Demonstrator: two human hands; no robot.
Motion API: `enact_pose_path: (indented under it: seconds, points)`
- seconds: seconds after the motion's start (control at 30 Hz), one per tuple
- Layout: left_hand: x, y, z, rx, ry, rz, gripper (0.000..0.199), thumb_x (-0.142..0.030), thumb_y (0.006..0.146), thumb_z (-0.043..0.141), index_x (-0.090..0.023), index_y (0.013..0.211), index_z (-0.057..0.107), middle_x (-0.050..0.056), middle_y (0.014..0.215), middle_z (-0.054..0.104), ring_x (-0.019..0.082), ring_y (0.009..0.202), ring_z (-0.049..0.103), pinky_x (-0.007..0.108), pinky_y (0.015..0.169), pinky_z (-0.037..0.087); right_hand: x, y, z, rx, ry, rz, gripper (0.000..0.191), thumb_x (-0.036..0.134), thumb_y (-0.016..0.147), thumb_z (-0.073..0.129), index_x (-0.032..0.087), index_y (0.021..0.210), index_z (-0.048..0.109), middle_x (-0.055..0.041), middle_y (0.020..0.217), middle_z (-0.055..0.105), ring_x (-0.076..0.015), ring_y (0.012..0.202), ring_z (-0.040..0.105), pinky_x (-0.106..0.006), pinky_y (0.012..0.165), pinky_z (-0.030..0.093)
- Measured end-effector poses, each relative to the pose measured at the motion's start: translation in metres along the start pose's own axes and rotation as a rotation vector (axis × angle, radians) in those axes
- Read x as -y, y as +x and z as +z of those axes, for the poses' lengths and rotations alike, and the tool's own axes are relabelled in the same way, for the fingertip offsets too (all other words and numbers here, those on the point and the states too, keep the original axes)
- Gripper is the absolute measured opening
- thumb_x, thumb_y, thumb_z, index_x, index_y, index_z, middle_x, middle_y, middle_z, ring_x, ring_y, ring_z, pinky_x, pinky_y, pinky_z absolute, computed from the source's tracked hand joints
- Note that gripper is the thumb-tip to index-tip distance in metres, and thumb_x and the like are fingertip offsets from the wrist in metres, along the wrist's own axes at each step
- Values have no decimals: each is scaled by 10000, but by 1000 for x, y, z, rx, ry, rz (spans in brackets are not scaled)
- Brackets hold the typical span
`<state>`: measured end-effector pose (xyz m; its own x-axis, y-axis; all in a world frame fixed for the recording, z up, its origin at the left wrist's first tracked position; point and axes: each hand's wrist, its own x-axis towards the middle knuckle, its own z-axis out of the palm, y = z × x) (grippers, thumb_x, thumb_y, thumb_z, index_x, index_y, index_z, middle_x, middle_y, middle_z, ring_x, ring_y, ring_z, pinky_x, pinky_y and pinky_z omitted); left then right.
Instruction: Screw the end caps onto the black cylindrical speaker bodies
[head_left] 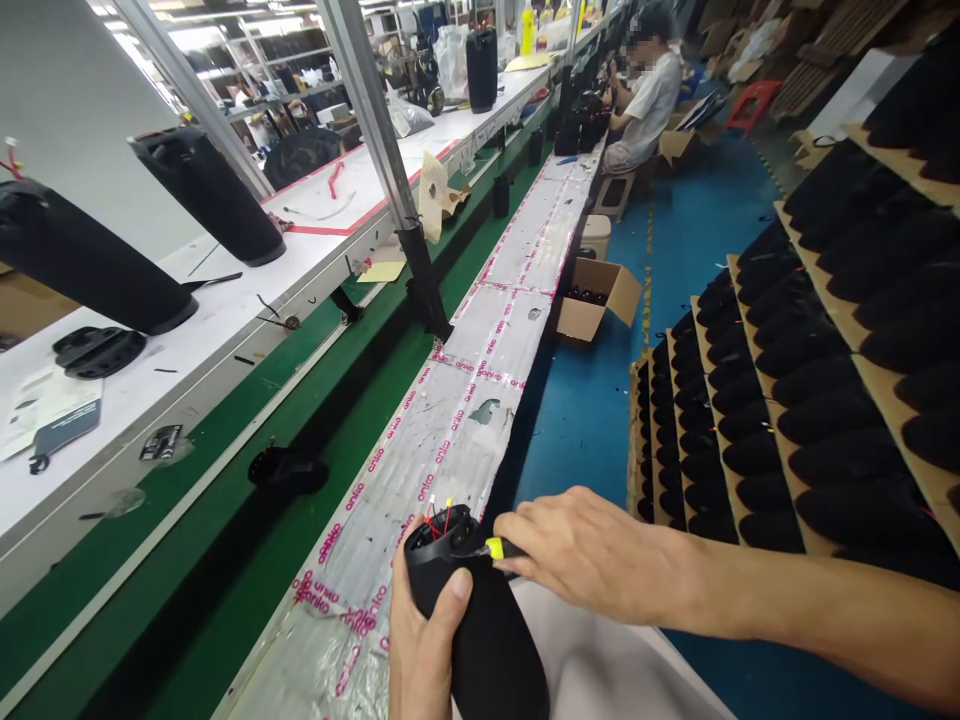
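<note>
My left hand (pixel 424 640) wraps around a black cylindrical speaker body (pixel 491 650), with the thumb across its side. Thin red and yellow wires (pixel 439 520) stick out of the body's open top end. My right hand (pixel 577 550) comes in from the right, gripping a screwdriver (pixel 499 548) with a yellow band on its dark handle. Its tip reaches the open end of the speaker, but the fingers and the rim hide the tip itself. Below both hands runs a long bench strip (pixel 420 470) covered in clear, pink-printed tape.
Left, a white workbench (pixel 172 370) holds large black cylinders and loose parts beside a metal post (pixel 420 270). Right, cardboard racks (pixel 780 400) hold rows of black speaker bodies. An open cardboard box (pixel 592 300) sits on the blue floor. A seated co-worker (pixel 645 110) works farther along.
</note>
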<state>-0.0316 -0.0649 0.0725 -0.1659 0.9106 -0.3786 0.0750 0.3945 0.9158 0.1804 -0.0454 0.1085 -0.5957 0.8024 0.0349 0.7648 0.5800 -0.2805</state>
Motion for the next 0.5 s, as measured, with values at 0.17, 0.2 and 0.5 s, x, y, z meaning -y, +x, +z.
enact_pose_path:
  seconds: [0.17,0.2,0.5]
  points:
    - [2,-4,4,-111,81,45,802,-613,739,795,-201,1390,569,133,1296,686,389,1250,607,536,1107,435,5,-4,17,-67,-52,13,212,430,1076,488,226,1017,495,11,806,641,-201,681,632,-346,598,331]
    - [0,-5,4,-129,101,45,773,-608,738,796,-204,1363,584,125,1274,692,385,1230,617,539,1104,435,7,-5,20,-91,-76,18,226,440,1082,464,226,1017,498,9,802,633,-201,674,625,-347,600,339]
    - [-6,-11,10,-238,259,64,771,-560,729,791,-215,1361,516,137,1326,619,370,1254,575,523,1092,432,28,-34,25,-400,-451,5,395,375,1060,547,130,1368,582,-65,985,744,-221,843,693,-367,807,557]
